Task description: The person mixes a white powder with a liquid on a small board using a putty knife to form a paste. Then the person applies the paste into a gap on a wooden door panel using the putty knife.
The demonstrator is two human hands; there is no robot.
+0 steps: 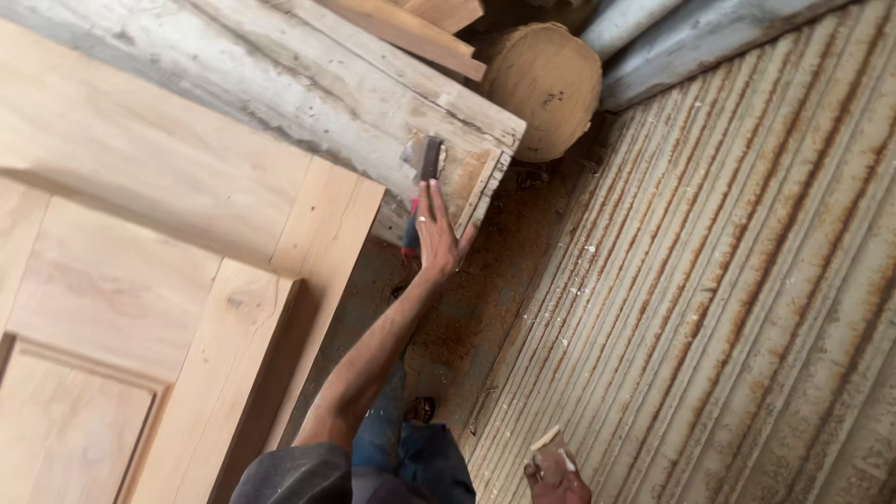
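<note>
My left hand (435, 235) stretches out to the end of a weathered grey beam (308, 103). It lies along the handle of a hammer (428, 159), fingers straight and thumb spread to the right. The dark hammer head rests against the beam's end, and a red part of the handle shows below my palm. A ring sits on one finger. My right hand (555, 478) is at the bottom edge, closed around a small pale piece of wood (544, 439).
A pale panelled wooden door (140, 280) fills the left. A round log end (544, 86) and planks (401, 33) lie beyond the beam. Rusty corrugated metal sheet (728, 280) covers the right. Sawdust lies on the floor (476, 299) between them.
</note>
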